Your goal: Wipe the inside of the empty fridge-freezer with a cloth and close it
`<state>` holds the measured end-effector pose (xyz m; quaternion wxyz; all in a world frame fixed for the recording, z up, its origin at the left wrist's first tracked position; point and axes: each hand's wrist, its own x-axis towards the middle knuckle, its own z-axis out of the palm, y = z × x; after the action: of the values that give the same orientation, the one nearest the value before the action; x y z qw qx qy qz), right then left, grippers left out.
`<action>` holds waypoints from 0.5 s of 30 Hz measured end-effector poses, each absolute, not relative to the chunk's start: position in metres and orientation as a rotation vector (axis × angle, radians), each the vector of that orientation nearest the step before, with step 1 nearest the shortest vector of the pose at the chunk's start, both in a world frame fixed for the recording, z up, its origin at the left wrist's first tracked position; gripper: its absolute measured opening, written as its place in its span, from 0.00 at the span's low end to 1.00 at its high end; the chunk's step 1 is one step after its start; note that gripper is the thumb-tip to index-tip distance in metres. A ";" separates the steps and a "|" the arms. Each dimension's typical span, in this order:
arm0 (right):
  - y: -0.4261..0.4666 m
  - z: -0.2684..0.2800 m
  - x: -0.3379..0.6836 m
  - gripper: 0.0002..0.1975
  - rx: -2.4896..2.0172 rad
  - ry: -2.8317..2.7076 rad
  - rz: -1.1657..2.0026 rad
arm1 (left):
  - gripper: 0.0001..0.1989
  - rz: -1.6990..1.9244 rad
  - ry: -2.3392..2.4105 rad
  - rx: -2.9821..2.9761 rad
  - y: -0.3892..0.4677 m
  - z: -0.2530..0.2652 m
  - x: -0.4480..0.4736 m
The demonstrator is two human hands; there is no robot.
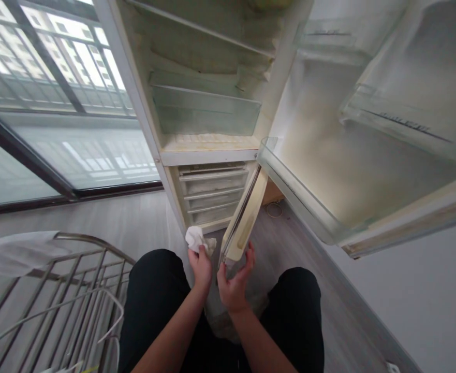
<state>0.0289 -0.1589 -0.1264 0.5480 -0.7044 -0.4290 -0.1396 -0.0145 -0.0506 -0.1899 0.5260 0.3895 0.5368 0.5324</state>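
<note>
My left hand [202, 265] is closed on a crumpled white cloth [195, 238], just in front of the freezer opening. Beside it, my right hand [236, 280] grips the free edge of the lower freezer door [246, 220], thumb on one side and fingers on the other. That door stands ajar, seen almost edge-on, with a dark seal along its inner side. Behind it are white freezer drawers [215, 199] inside the refrigerator. Above, the upper compartment holds a clear bin [208, 114] and looks stained.
The upper refrigerator door [321, 150] hangs wide open on the right, its clear door shelf [301, 194] jutting over the floor. A metal rack [76, 290] with a white cloth [18, 252] stands at left. Glass balcony doors [107, 155] are behind it.
</note>
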 end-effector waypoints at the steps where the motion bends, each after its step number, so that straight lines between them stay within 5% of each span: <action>1: -0.147 -0.122 0.029 0.44 -1.657 -1.086 -0.380 | 0.18 1.318 1.308 0.930 -0.044 -0.188 -0.023; 8: -0.040 -0.079 0.026 0.31 -1.744 -1.712 -0.440 | 0.20 1.569 1.475 0.990 -0.007 -0.187 -0.100; 15: 0.061 -0.052 -0.010 0.36 -1.837 -1.805 -0.135 | 0.24 1.376 1.443 1.144 -0.009 -0.202 -0.167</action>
<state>-0.0099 0.0607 -0.0520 0.2778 -0.6842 -0.6724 -0.0502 -0.1672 -0.0086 -0.2015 0.4090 0.4541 0.5729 0.5461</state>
